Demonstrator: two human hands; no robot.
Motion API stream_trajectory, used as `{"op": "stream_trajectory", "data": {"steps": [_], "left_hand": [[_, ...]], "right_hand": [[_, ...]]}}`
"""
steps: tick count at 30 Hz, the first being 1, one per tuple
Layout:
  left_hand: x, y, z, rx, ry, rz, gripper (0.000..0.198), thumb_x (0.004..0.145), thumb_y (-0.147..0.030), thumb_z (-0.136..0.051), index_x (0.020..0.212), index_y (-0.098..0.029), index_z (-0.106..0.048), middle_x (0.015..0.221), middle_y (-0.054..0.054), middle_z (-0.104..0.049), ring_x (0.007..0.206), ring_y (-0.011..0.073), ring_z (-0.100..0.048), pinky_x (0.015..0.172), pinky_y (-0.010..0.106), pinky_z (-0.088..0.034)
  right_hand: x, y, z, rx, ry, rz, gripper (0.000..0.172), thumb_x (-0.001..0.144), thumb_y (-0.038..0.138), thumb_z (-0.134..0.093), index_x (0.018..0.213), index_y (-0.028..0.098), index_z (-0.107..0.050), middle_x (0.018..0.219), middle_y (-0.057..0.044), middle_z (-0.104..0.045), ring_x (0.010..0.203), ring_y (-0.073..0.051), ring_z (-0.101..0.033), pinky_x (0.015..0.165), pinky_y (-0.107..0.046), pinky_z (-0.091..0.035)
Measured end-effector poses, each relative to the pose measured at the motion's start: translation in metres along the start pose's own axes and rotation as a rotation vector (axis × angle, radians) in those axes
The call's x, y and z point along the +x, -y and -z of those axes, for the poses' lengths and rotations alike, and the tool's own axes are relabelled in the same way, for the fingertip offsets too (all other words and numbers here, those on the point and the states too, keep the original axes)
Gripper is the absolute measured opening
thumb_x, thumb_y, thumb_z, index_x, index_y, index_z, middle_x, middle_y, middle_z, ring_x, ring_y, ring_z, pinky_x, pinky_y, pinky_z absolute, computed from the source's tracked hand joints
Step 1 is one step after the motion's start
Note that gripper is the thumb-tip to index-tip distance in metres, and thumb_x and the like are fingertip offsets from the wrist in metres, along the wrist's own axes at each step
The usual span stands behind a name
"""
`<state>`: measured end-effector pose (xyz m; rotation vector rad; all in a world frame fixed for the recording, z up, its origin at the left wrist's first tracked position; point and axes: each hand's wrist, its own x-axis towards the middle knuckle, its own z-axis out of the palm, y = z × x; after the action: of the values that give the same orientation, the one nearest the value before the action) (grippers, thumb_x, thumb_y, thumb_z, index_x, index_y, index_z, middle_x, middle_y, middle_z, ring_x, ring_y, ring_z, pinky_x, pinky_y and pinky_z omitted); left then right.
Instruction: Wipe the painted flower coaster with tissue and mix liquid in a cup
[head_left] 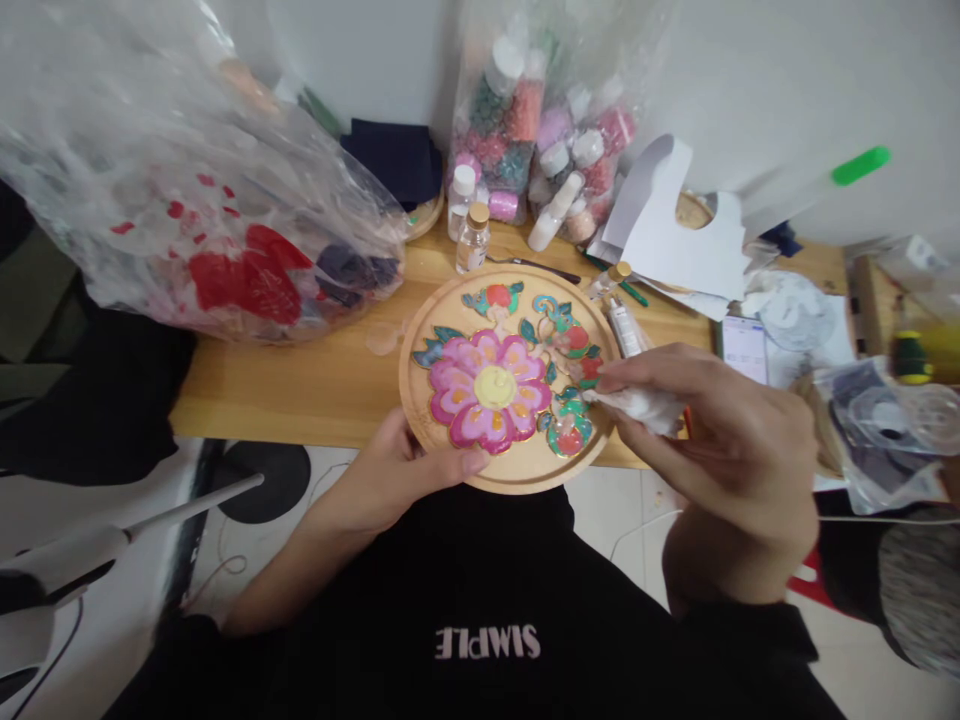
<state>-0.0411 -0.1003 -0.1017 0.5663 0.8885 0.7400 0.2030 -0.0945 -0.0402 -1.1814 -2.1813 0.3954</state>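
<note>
the left hand point(405, 465) clasps the round plate point(517, 472) over the near edge of the bench point(300, 385), left of the right hand point(727, 440), whose grip pinches a white wad point(643, 405)

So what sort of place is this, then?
Likely a small craft workspace: the left hand holds a round wooden plate bearing a pink flower design, and small bottles and clear bags of colorful jars stand on the wooden table.

Tan plate point(521, 468), pink yellow-centred flower point(493, 388)
</note>
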Motion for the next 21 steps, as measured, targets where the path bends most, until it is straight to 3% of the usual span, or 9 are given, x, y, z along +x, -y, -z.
{"op": "stream_trajectory", "data": {"steps": [8,13,21], "left_hand": [[-0.0003,-0.0003,0.0008,-0.011,0.016,0.001,0.062,0.064,-0.021,-0.088,0.122,-0.023,-0.067,0.111,0.008,-0.077,0.115,0.0337,-0.068,0.101,0.049,-0.054],[-0.0003,0.0,0.0023,0.006,0.017,0.013,0.057,0.063,-0.023,-0.088,0.117,-0.021,-0.07,0.11,0.008,-0.077,0.113,0.0341,-0.069,0.099,0.048,-0.056],[-0.0023,-0.003,-0.001,0.001,0.0,0.019,0.061,0.063,-0.021,-0.088,0.121,-0.02,-0.067,0.112,0.006,-0.077,0.112,0.0323,-0.069,0.101,0.047,-0.054]], "right_hand": [[-0.0012,0.0002,-0.001,0.01,0.005,0.006,0.035,0.085,0.004,-0.066,0.114,0.022,-0.063,0.105,-0.004,-0.076,0.091,-0.015,-0.072,0.077,-0.027,-0.06],[-0.0001,-0.0009,-0.0031,0.024,-0.014,0.02,0.035,0.083,0.003,-0.068,0.112,0.02,-0.064,0.102,-0.005,-0.077,0.088,-0.015,-0.072,0.076,-0.026,-0.059],[0.0003,0.001,-0.0007,0.014,-0.008,0.0,0.04,0.085,0.005,-0.066,0.119,0.027,-0.064,0.103,-0.002,-0.077,0.084,-0.018,-0.073,0.072,-0.031,-0.061]]}}
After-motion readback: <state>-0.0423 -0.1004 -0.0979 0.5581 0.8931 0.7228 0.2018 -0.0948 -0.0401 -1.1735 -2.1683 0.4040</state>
